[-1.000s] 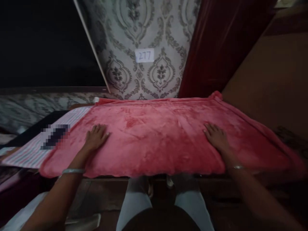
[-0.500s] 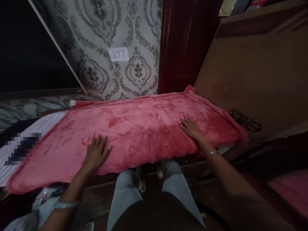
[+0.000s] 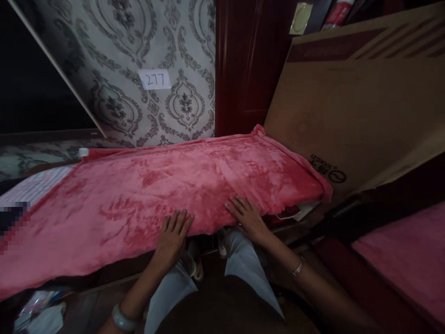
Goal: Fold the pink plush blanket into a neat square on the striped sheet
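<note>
A pink plush blanket (image 3: pixel 194 171) lies spread over a long, low surface in front of me, its near edge hanging down a little. My left hand (image 3: pixel 173 234) rests on that near edge with its fingers stretched out flat. To its right, my right hand (image 3: pixel 247 218) lies on the blanket too, fingers extended and slightly apart. Neither hand grips the fabric. A raised fold sits at the blanket's far right corner, and a small white tag (image 3: pixel 84 152) shows at its far left. Striped cloth (image 3: pixel 41 183) peeks out beyond the left end.
A large cardboard box (image 3: pixel 347 102) leans at the right, beside a dark red panel (image 3: pixel 247 69). A dark screen (image 3: pixel 38 74) stands at the upper left. Pink cloth (image 3: pixel 410 255) covers something at the lower right. Plastic packets (image 3: pixel 40 306) lie at the lower left.
Both hands have come closer together toward the blanket's near middle edge, the left moving right and the right moving left and nearer. The view has shifted somewhat to the right.
</note>
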The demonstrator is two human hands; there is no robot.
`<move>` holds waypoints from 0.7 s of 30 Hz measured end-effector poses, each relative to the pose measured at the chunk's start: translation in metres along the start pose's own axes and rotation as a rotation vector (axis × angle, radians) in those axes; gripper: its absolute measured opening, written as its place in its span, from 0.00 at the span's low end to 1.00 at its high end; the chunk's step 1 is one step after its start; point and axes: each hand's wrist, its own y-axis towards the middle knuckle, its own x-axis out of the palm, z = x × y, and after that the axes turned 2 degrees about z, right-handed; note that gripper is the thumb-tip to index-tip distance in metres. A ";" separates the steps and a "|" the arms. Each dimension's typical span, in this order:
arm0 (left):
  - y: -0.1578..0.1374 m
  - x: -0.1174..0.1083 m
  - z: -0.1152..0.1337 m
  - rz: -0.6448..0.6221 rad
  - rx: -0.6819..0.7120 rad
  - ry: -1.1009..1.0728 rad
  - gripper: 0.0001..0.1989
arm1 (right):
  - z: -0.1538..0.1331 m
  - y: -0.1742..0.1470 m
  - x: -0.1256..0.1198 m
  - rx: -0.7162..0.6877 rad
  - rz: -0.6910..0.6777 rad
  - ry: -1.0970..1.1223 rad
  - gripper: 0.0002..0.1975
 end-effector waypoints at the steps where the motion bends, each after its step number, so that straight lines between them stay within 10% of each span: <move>1: -0.001 0.000 0.000 0.020 0.011 0.010 0.33 | 0.000 0.001 0.002 0.014 0.011 -0.010 0.40; 15: 0.025 0.001 0.041 0.187 0.080 -0.066 0.29 | 0.005 0.010 0.015 -0.048 0.412 0.253 0.20; 21: 0.048 0.006 0.060 0.160 0.054 -0.108 0.23 | -0.004 0.015 -0.005 0.038 0.187 0.287 0.24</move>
